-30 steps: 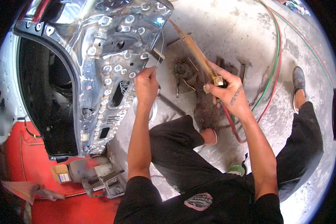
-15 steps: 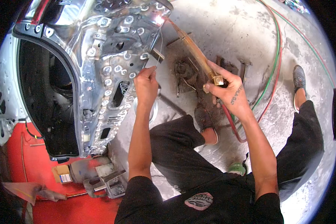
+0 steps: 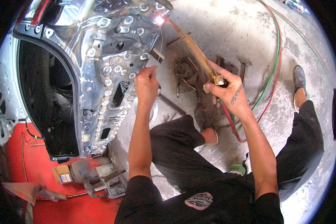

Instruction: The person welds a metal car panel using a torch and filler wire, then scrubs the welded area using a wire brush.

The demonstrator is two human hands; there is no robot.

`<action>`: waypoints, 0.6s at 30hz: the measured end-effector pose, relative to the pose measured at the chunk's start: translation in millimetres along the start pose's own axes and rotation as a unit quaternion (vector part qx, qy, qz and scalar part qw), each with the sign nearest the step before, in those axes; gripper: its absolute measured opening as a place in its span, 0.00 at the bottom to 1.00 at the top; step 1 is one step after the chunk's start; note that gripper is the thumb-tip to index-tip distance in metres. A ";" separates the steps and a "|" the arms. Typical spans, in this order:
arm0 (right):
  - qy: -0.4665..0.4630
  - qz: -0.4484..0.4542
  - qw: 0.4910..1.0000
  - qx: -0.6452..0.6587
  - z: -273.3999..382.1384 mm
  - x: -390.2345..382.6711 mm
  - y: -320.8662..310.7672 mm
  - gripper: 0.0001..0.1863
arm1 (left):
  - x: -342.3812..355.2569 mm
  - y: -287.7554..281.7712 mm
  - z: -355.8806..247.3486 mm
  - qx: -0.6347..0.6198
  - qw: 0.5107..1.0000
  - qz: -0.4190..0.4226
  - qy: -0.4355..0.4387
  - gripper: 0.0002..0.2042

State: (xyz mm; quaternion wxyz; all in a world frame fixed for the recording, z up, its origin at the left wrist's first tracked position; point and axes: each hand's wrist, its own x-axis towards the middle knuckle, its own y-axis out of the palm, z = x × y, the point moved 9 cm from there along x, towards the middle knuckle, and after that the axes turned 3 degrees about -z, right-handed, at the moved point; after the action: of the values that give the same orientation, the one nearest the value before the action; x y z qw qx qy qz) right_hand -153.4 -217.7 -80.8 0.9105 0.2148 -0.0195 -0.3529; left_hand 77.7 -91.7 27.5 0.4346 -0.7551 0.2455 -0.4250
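Observation:
My right hand [image 3: 229,87] grips a brass gas torch [image 3: 197,54] by its handle end. The torch tip points up and left at a bright glowing spot [image 3: 159,20] on the upper right edge of a bare-metal car body panel [image 3: 115,59]. Round weld marks dot the panel. Pinched in my left hand [image 3: 147,80] is a thin filler wire [image 3: 161,44], which rises toward the glow. Loops of the same kind of wire [image 3: 127,89] hang behind that wrist. Red and green hoses [image 3: 229,125] run from the torch below my right hand.
Red and green hoses [image 3: 278,56] curve over the concrete floor at right. Metal scraps and rods [image 3: 186,76] lie below the torch, near my shoe [image 3: 204,117]. At lower left are a metal clamp-like fixture [image 3: 110,183], a small cardboard box [image 3: 61,174] and a red surface [image 3: 74,211].
Both hands hold nearly the same positions. The glow at the panel edge looks slightly pinker, and the torch tip has shifted very little.

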 end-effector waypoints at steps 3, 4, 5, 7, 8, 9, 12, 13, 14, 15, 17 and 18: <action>0.003 0.002 1.000 -0.002 -1.2 -0.3 0.2 0.35 | -0.4 -0.2 0.5 0.003 1.000 -0.010 0.013 0.11; 0.003 0.003 1.000 -0.002 -1.3 -0.2 0.3 0.35 | -0.1 -0.4 -0.3 0.007 1.000 -0.010 0.015 0.10; 0.004 0.003 1.000 -0.002 -1.5 -0.1 0.6 0.35 | 0.1 -0.6 -1.2 0.012 1.000 -0.010 0.017 0.10; 0.005 0.004 1.000 -0.001 -1.3 -0.1 1.3 0.35 | -0.1 -0.3 -0.2 0.008 1.000 -0.004 0.006 0.10; 0.006 0.001 1.000 -0.002 -0.9 -0.4 1.2 0.35 | -0.2 0.3 1.0 0.003 1.000 0.002 -0.004 0.10; 0.007 -0.002 1.000 -0.003 -0.9 -0.4 1.2 0.35 | -0.3 -0.3 0.2 0.004 1.000 0.002 -0.004 0.10; -0.005 -0.006 1.000 -0.006 -0.9 0.8 -0.3 0.35 | 0.2 -0.6 -3.2 0.000 1.000 0.001 -0.001 0.10; -0.005 -0.005 1.000 -0.006 -0.4 0.9 -0.1 0.35 | 0.0 -0.5 -2.3 0.000 1.000 0.001 0.000 0.10; -0.001 -0.005 1.000 -0.009 -0.1 0.7 0.1 0.35 | -0.2 -0.6 -1.3 0.000 1.000 0.000 0.001 0.11; 0.004 -0.004 1.000 -0.012 0.0 0.5 0.4 0.35 | -0.4 -0.6 0.0 0.000 1.000 0.000 0.001 0.11; 0.004 -0.003 1.000 -0.010 1.0 0.0 0.9 0.35 | -0.6 -1.4 -1.7 0.018 1.000 -0.004 0.018 0.11; 0.004 -0.001 1.000 -0.009 1.3 0.0 1.2 0.35 | -0.7 -1.6 -1.5 0.018 1.000 -0.004 0.019 0.11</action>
State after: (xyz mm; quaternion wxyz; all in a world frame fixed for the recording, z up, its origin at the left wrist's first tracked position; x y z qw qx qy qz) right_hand -152.9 -217.4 -79.2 0.9119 0.2081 -0.0123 -0.3535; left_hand 76.0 -91.1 29.1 0.4421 -0.7400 0.2427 -0.4451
